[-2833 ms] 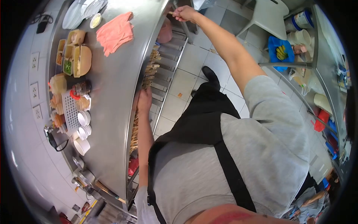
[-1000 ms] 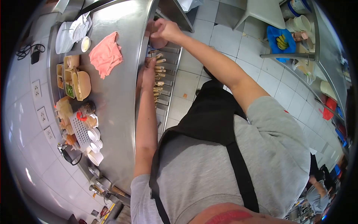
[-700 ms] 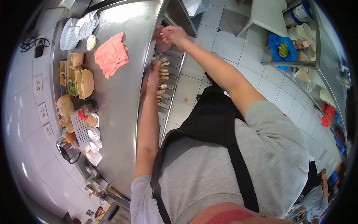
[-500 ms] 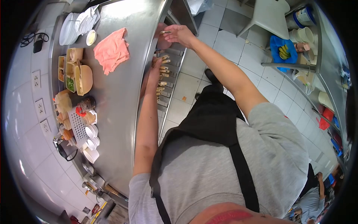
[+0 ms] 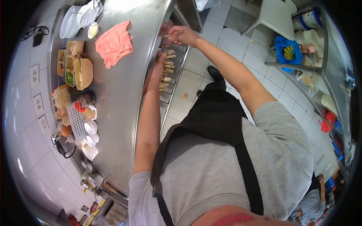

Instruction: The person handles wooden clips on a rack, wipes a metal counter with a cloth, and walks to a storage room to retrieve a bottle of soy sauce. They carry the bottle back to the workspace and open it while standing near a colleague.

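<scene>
Small wooden clips (image 5: 168, 64) sit in a row along a metal rack (image 5: 177, 69) under the counter's edge. My left hand (image 5: 160, 62) is at the upper part of this row, its fingers closed against the clips; what lies between them is hidden. Just above it, my right hand (image 5: 183, 35) pinches a small pale piece like one of the clips, its tip pointing left toward the counter. Behind the fingertips a pinkish, rounded surface is partly hidden by the counter edge.
On the steel counter (image 5: 117, 94) lie a pink cloth (image 5: 114, 43), white plates (image 5: 69, 23), food containers (image 5: 83, 73) and paper cups (image 5: 90, 127). At right are a white chair (image 5: 275, 17), a shelf (image 5: 298, 66) and a blue bag (image 5: 283, 45). Another person (image 5: 312, 203) is at the lower right.
My right hand has shifted slightly, its fingers drawn closer together around the small piece. My left hand has moved a little up and right along the clips. The view has shifted slightly.
</scene>
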Motion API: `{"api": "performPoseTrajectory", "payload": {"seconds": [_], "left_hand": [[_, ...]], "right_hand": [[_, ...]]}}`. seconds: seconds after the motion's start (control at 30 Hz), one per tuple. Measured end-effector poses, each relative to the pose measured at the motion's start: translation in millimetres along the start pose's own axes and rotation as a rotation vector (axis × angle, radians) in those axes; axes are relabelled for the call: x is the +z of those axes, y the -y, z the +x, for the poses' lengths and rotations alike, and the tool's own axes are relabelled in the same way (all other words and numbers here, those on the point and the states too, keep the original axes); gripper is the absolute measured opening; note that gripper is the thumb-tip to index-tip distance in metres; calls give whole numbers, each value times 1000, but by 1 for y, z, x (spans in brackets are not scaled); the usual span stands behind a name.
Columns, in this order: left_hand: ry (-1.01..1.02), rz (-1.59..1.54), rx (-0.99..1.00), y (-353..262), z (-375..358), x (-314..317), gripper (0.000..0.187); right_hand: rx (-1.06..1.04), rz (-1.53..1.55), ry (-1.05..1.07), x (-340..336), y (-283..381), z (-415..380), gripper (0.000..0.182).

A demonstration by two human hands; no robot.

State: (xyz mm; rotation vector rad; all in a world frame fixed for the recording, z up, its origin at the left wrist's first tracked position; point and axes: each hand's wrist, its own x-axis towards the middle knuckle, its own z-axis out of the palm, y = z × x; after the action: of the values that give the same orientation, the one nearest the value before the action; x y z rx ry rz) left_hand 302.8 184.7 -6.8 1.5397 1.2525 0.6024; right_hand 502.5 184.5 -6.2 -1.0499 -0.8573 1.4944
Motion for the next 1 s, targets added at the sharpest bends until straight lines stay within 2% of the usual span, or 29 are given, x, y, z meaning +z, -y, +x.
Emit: {"api": "performPoseTrajectory", "payload": {"seconds": [0.07,0.1,0.17,0.2,0.27,0.3,0.4,0.47,0.57,0.63,0.67,0.73,0.77,0.83,0.87,0.9,0.93,0.97,1.0], "left_hand": [[9,-60,-34,-2,-1,0,23],[18,-99,-58,-2,-1,0,23],[21,-142,-80,-2,-2,0,23],[26,-145,-62,2,-1,-1,24],[24,-149,-44,8,2,-1,24],[38,-126,-33,10,4,-2,26],[78,-67,17,10,3,-5,28],[108,-29,56,5,0,-5,29],[30,-50,46,-3,-4,-2,35],[-274,298,17,-32,-23,4,49],[-276,298,18,-28,-20,1,49],[-72,86,-75,-25,-14,-4,59],[-74,86,-68,-24,-15,-5,59],[-4,396,-352,-82,-35,-4,54],[-147,511,-78,-59,-33,-2,55],[46,741,-358,-64,-25,-7,56],[-131,797,-156,-74,-34,-5,57],[-173,1063,219,-4,-15,-14,60],[-153,906,-24,0,-8,-13,61]], "right_hand": [[89,-155,-188,4,3,-6,21],[90,-160,-184,2,0,-9,21],[282,-161,-109,1,-5,-15,26],[282,-166,-104,4,-10,-18,26],[123,-286,84,11,-21,-26,24],[24,-479,72,17,-21,-30,23],[-53,-573,44,20,-20,-32,20],[-29,-585,66,15,-19,-31,17],[48,-531,74,3,-27,-27,11],[103,-466,66,-2,-30,-29,9],[129,-382,46,-4,-30,-32,6],[151,-299,25,-3,-31,-37,4],[105,-285,50,0,-33,-42,4],[-17,-276,149,7,-35,-43,4],[-95,-287,231,9,-40,-39,4],[-246,-232,356,9,-56,-30,5],[-142,-3,481,6,-76,-20,6],[-108,-304,380,12,-71,-23,6],[-104,-395,391,16,-52,-32,5]]}}
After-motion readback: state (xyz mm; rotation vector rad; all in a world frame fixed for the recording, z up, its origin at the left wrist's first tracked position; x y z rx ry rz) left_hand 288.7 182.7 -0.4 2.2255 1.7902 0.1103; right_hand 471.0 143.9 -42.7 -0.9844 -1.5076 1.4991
